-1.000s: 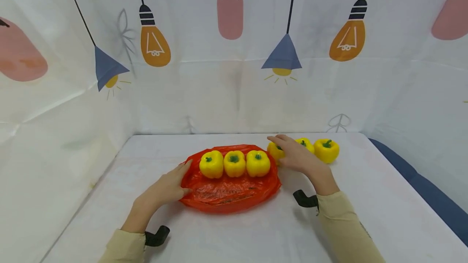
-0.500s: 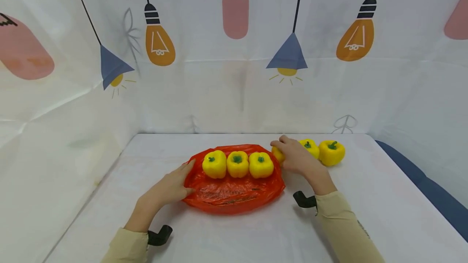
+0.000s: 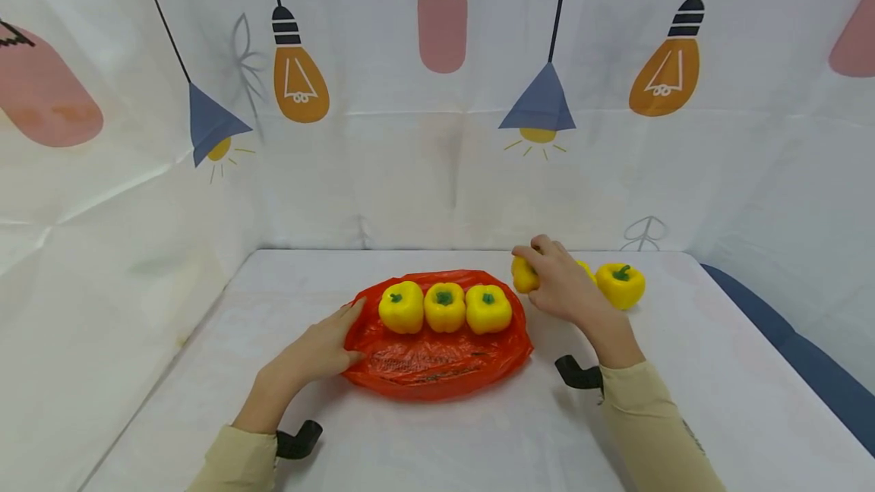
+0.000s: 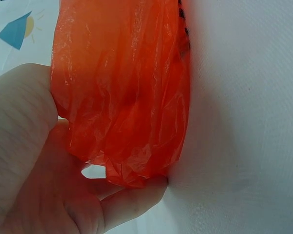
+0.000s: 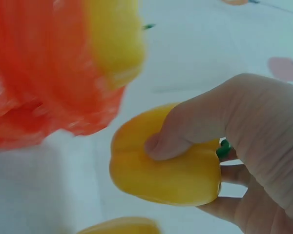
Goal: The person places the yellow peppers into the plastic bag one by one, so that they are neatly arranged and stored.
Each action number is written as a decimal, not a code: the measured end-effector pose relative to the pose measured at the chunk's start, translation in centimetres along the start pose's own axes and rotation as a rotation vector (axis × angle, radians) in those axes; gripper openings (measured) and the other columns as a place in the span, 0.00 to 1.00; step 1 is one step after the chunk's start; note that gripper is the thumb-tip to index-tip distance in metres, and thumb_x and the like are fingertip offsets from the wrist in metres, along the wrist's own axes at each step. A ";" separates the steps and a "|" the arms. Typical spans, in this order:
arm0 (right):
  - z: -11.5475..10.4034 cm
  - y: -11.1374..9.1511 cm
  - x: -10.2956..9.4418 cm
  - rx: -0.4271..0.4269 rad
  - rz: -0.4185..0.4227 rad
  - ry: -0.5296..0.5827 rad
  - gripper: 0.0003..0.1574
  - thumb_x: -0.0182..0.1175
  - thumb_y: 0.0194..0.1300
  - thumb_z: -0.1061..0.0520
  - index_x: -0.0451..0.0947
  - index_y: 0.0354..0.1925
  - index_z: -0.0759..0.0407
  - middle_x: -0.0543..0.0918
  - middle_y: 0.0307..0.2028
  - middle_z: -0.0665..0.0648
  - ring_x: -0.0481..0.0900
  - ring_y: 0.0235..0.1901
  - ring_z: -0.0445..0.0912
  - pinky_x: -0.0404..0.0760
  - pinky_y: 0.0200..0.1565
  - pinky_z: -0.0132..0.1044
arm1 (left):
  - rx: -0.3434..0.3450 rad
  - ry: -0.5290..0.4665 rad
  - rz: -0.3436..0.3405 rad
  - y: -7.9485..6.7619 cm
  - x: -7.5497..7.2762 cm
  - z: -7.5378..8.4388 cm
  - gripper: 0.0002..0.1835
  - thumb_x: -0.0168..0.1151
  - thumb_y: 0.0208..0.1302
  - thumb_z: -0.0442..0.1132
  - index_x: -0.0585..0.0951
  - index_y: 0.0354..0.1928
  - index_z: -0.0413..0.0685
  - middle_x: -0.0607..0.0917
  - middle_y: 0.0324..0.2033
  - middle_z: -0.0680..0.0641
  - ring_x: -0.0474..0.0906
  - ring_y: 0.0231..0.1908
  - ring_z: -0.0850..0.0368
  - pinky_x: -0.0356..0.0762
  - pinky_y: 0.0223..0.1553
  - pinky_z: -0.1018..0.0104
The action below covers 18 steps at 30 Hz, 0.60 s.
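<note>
A white cloth-covered table [image 3: 424,443] carries all items; its near edge is out of view. The person's left hand [image 3: 320,351] grips the left end of a red, glossy, oval plastic-film bag [image 3: 424,364], fingers toward the far side, thumb toward the near side. The bag's long axis runs left to right, parallel to the table's far edge. Its near half is bare film. Its far half bears three yellow, blocky, smooth-skinned bell peppers [image 3: 445,308] in a row along that axis, stems visible.

The right hand [image 3: 566,285] grasps a fourth yellow bell pepper [image 5: 161,175] between thumb and fingers, green stem end toward the palm. Governing relation: this pepper lies just beyond and to the right of the bag's right end, apart from the film; from the grip, the bag lies leftward and toward the near edge. The right hand is the nearer to that end.

Farther right, near the table's far right corner, are a partly hidden yellow pepper [image 3: 586,269] and a fully visible yellow pepper [image 3: 620,286].
</note>
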State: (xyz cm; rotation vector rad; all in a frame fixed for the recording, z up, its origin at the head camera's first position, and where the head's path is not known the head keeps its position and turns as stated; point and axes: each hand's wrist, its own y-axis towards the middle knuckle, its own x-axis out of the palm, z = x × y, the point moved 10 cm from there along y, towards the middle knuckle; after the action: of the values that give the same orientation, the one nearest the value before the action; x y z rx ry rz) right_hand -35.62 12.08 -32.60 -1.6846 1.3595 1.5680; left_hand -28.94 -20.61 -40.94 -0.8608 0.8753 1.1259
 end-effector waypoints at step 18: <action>-11.7 -2.4 -1.3 -0.288 -0.027 0.172 0.41 0.65 0.48 0.64 0.74 0.63 0.45 0.70 0.56 0.50 0.70 0.50 0.43 0.81 0.51 0.37 | 0.002 -0.011 -0.003 -0.4 -0.3 0.1 0.46 0.66 0.62 0.43 0.53 0.78 0.46 0.59 0.76 0.37 0.59 0.73 0.34 0.62 0.68 0.32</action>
State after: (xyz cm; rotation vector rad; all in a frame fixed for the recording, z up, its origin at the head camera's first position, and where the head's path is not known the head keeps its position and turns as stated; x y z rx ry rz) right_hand -27.83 3.56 -29.30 -2.0413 1.2296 1.7016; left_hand -28.59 -20.75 -40.60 -0.8538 0.8658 1.1256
